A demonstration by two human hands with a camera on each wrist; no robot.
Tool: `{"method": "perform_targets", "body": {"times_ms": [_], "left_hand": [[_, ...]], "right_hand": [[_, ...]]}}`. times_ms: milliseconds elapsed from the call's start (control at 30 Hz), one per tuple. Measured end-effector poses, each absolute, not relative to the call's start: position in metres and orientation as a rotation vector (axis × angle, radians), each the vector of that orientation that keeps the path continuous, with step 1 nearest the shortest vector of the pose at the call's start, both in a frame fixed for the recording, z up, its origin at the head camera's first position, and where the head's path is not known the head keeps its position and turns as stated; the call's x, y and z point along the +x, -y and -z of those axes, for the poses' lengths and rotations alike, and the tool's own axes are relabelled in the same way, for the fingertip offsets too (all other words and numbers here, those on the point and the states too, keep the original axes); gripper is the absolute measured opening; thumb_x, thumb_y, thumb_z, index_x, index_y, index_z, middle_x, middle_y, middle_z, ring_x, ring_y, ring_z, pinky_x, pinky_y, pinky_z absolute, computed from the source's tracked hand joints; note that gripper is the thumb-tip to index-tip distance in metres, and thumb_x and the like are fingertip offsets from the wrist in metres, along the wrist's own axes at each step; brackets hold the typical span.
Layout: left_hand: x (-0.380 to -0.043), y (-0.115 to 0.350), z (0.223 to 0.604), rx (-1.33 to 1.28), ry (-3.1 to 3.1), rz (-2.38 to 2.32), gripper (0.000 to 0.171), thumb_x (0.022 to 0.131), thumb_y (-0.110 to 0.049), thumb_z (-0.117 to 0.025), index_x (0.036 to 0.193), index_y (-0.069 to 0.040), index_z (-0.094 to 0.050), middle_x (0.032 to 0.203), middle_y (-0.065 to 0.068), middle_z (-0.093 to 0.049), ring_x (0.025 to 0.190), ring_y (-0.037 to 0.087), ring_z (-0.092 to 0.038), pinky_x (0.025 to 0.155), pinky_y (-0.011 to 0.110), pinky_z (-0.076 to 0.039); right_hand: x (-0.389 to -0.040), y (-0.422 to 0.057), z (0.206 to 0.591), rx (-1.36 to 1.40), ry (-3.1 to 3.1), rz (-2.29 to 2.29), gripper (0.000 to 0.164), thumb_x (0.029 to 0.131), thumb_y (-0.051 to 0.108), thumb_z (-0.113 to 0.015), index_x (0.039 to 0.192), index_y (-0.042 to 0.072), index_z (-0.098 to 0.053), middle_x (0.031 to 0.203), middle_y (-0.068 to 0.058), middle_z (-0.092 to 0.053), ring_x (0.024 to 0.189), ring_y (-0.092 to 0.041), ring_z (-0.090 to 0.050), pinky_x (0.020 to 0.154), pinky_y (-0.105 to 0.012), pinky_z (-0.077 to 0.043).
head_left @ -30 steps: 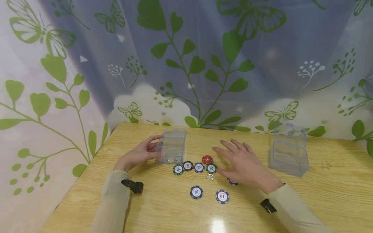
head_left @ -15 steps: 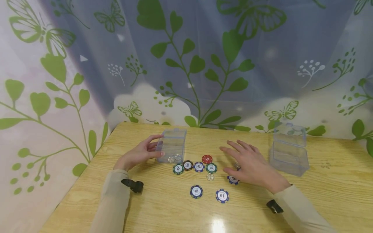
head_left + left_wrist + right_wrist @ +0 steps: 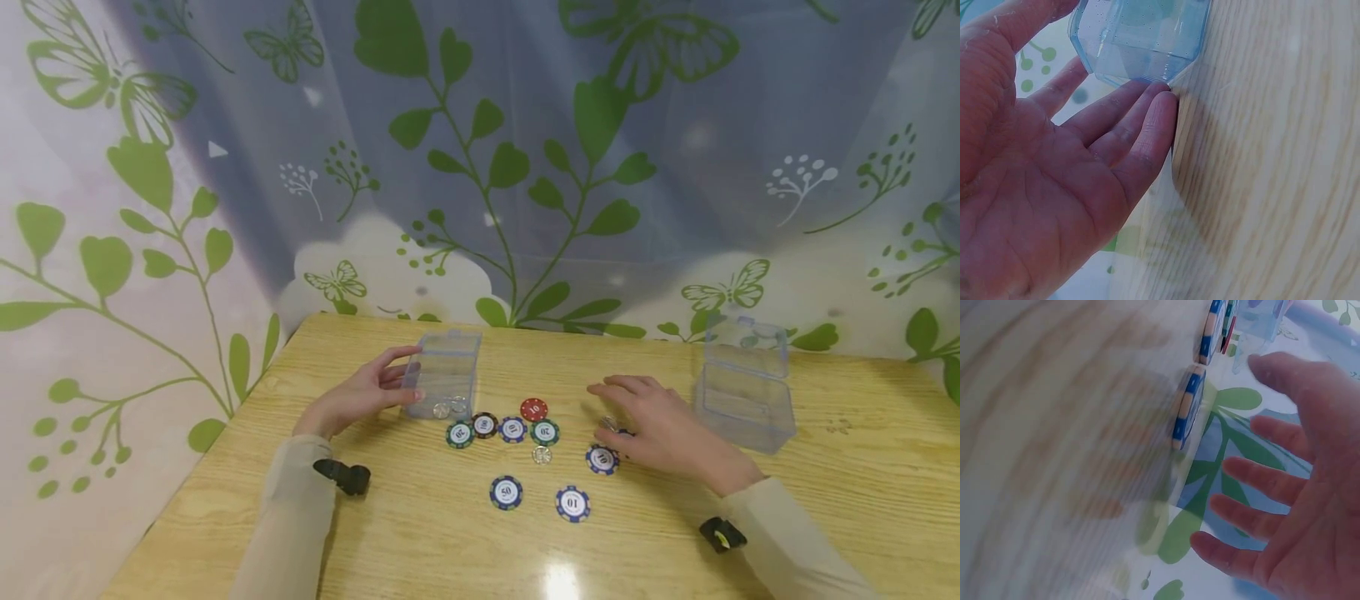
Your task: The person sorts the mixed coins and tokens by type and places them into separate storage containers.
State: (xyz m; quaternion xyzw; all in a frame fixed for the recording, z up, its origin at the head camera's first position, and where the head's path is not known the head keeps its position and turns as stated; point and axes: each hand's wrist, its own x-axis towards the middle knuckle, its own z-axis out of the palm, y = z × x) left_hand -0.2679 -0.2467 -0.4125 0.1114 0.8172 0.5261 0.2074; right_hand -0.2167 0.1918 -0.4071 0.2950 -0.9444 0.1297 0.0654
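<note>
My left hand (image 3: 363, 396) holds a clear plastic box (image 3: 442, 375) at its left end, thumb on the near side and fingertips at the far side. The box's lid is up, and silver coins (image 3: 441, 410) lie at its near end. In the left wrist view, fingertips touch the box (image 3: 1147, 37). My right hand (image 3: 660, 429) hovers with fingers spread over a coin (image 3: 609, 423) and a partly hidden chip; it holds nothing. Just left of it lies a blue poker chip (image 3: 602, 459). The right wrist view shows loose fingers beside a blue chip (image 3: 1189, 407).
A row of chips, including a red chip (image 3: 534, 409) and a green chip (image 3: 461, 433), lies between the hands. Another coin (image 3: 542, 455) is below them. Two chips (image 3: 506, 492) lie nearer the front. A second open clear box (image 3: 742, 408) stands at right.
My right hand has moved right, away from the row of chips, uncovering a blue chip and a coin. The left hand and its box stay put.
</note>
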Motion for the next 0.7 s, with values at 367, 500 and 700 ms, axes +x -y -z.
{"method": "perform_targets", "body": {"times_ms": [367, 500, 700], "left_hand": [[-0.269, 0.246, 0.414, 0.303, -2.282, -1.452, 0.084, 0.096, -0.03, -0.074, 0.163, -0.025, -0.023, 0.17, 0.019, -0.021, 0.159, 0.039, -0.017, 0.123, 0.063, -0.026], [-0.269, 0.246, 0.414, 0.309, -2.287, -1.444, 0.085, 0.096, -0.032, -0.073, 0.163, -0.025, -0.022, 0.17, 0.019, -0.021, 0.159, 0.04, -0.017, 0.122, 0.064, -0.025], [-0.269, 0.247, 0.414, 0.297, -2.288, -1.446, 0.084, 0.096, -0.031, -0.074, 0.163, -0.026, -0.024, 0.17, 0.018, -0.022, 0.159, 0.039, -0.017, 0.123, 0.063, -0.025]], "right_hand": [[-0.224, -0.198, 0.412, 0.927, 2.87, -0.376, 0.045, 0.089, 0.025, -0.079, 0.129, 0.008, -0.068, 0.127, -0.018, -0.068, 0.111, -0.041, -0.066, 0.091, -0.06, -0.055], [-0.226, -0.199, 0.41, 0.926, 2.902, -0.365, 0.044, 0.087, 0.021, -0.081, 0.127, 0.006, -0.069, 0.123, -0.018, -0.069, 0.106, -0.039, -0.068, 0.089, -0.055, -0.058], [-0.228, -0.199, 0.407, 0.935, 2.964, -0.387, 0.03, 0.089, 0.024, -0.079, 0.117, 0.011, -0.074, 0.116, -0.01, -0.071, 0.093, -0.023, -0.068, 0.078, -0.041, -0.059]]}}
